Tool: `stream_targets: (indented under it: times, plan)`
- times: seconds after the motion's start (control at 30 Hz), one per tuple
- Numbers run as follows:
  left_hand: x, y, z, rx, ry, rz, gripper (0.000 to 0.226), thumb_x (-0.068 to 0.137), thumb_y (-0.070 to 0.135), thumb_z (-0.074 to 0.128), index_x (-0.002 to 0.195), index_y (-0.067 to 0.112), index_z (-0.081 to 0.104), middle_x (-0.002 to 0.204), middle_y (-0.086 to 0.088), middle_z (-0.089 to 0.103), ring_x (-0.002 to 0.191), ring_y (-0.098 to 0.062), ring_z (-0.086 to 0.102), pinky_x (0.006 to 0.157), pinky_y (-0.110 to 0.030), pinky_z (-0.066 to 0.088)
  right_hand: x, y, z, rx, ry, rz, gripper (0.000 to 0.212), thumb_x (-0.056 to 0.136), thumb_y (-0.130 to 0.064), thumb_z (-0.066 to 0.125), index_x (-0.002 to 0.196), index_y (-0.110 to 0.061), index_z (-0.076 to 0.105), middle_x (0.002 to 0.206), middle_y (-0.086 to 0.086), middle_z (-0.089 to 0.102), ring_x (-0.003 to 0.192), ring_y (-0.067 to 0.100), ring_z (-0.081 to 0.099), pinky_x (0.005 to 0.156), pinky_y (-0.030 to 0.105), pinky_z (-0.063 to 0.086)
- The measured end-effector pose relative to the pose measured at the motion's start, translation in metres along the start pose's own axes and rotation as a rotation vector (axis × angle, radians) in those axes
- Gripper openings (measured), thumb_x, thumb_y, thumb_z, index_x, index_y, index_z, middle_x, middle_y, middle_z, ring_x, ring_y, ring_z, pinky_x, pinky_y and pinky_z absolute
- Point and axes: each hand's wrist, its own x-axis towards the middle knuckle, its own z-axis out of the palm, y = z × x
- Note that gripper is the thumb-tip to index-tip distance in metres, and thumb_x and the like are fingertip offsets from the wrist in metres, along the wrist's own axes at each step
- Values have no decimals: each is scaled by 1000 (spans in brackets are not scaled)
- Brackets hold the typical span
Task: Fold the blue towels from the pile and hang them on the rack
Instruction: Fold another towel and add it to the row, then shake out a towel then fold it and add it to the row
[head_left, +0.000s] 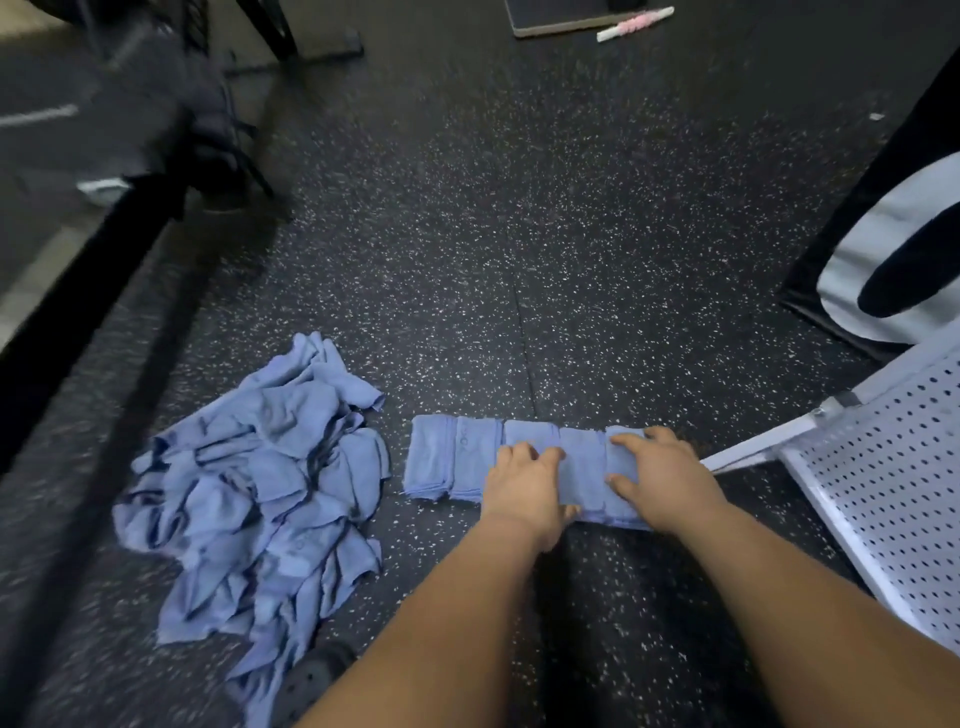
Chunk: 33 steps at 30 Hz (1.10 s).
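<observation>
A loose pile of crumpled blue towels (270, 483) lies on the speckled black floor at the lower left. To its right a row of folded blue towels (457, 457) overlaps side by side on the floor. My left hand (524, 488) rests on the middle of the row, fingers bent over a towel's top edge. My right hand (660, 478) lies on the rightmost folded towel, fingers at its far edge and thumb on its near side. A white perforated metal rack (883, 467) stands at the right, its bar just right of my right hand.
A black and white bag (893, 249) leans at the right behind the rack. Dark equipment legs and a bag (208, 130) occupy the upper left. A board (561, 21) and a pink-white stick (636, 23) lie at the far top. A dark perforated shoe (311, 680) shows below the pile.
</observation>
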Motion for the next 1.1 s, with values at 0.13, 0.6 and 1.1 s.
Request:
stream_targets:
  times: [0.13,0.6,1.1]
  plan:
    - [-47,-48,-33,33,51,-99,74,92,53,74,154,29,43,145,-9,45,138,-33,37,114,-45,38,-13,-66,-5,-87,-55,-131,65,99,-50,64,159,-38,42,160,7,38,141,31,44,116,39,39]
    - [-190,-260,-90,11,146,-515,71,96,53,67,155,27,39,151,-12,41,141,-37,33,113,-47,39,-30,-284,45,-323,-221,-529,74,99,-55,63,163,-37,31,160,7,38,144,34,44,115,43,43]
    - [-151,-368,-62,-107,30,-600,78,98,49,64,164,41,23,168,-14,22,152,-39,19,123,-50,30,5,-372,156,-334,-366,-649,76,102,-47,60,166,-39,20,168,10,21,149,36,36,116,45,41]
